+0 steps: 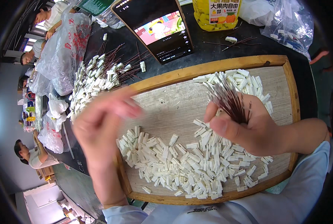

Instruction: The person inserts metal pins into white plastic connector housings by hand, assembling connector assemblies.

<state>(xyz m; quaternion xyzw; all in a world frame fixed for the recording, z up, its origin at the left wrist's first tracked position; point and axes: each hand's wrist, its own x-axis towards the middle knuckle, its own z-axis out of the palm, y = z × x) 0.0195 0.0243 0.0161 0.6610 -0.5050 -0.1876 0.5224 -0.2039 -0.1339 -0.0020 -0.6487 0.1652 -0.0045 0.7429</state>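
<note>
My right hand is closed around a bundle of thin dark brown wires, whose silvery ends fan out at the top. It hovers over a wooden-framed tray holding many small white plastic pieces, shaped like connector housings. My left hand is smeared by motion above the tray's left edge, so its fingers do not show clearly. Just beyond it lies a heap of white pieces with dark wires attached on the black table.
A phone stands upright behind the tray, its screen lit. To its right is a bottle of yellow drink. A clear plastic bag lies at the far right, and more bags lie at the left. Several other people sit along the left side.
</note>
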